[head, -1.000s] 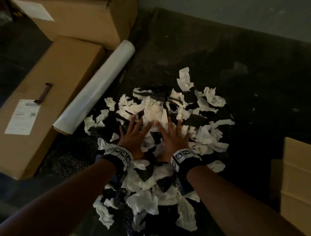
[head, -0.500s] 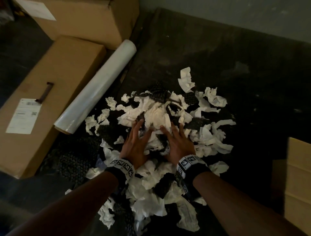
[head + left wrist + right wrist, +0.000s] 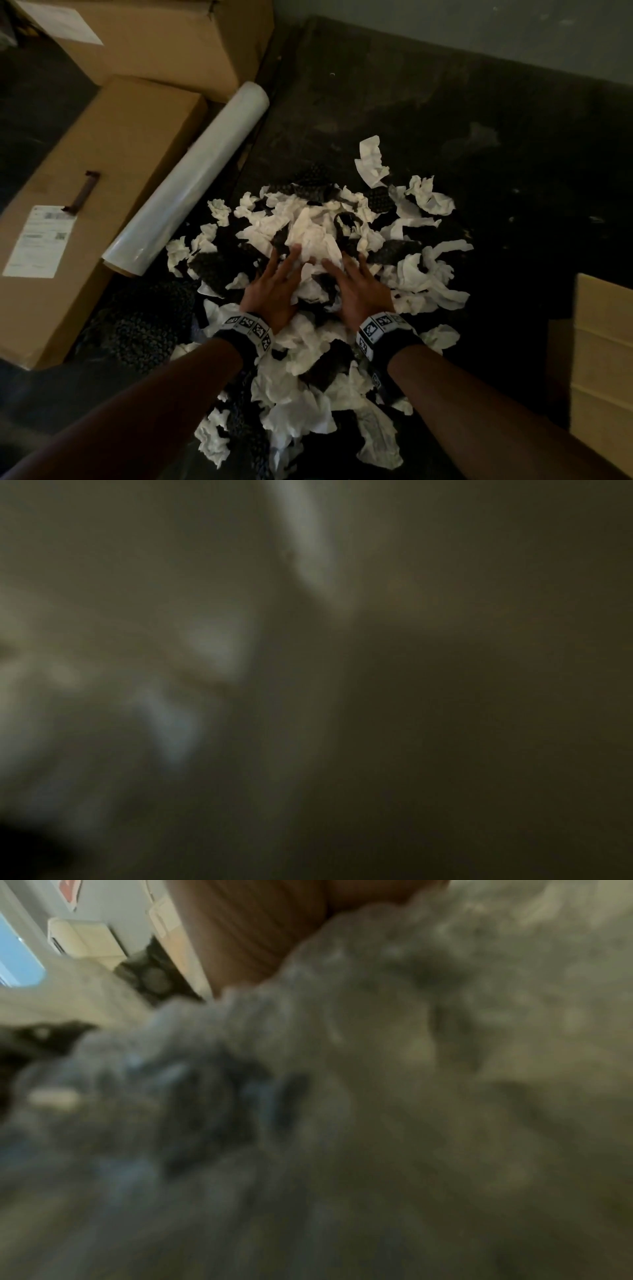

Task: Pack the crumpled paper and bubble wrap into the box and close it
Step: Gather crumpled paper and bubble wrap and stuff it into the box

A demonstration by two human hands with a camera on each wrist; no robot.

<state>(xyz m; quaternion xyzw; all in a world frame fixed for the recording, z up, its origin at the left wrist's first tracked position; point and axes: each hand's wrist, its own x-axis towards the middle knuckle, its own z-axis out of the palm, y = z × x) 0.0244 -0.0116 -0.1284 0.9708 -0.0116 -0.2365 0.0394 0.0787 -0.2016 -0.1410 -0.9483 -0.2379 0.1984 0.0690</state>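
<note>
A heap of crumpled white paper (image 3: 315, 236) mixed with dark bubble wrap (image 3: 394, 251) lies on the dark floor in the head view. My left hand (image 3: 274, 287) and right hand (image 3: 356, 291) lie side by side on the heap, palms down and angled inward, fingers fairly straight, with a mound of paper bunched between their fingertips. A cardboard box (image 3: 603, 377) shows at the right edge. The left wrist view is dark blur. The right wrist view shows blurred bubble wrap (image 3: 377, 1042) close up.
Two closed cardboard boxes (image 3: 96, 192) sit at the left, one (image 3: 164, 37) behind the other. A roll of clear film (image 3: 191, 181) lies beside them, touching the heap's left edge. More dark bubble wrap (image 3: 144, 329) lies left of my left forearm. A wall runs along the back.
Both hands have slid back toward me and turned inward, raking paper and bubble wrap together. The heap has bunched higher between the fingertips.
</note>
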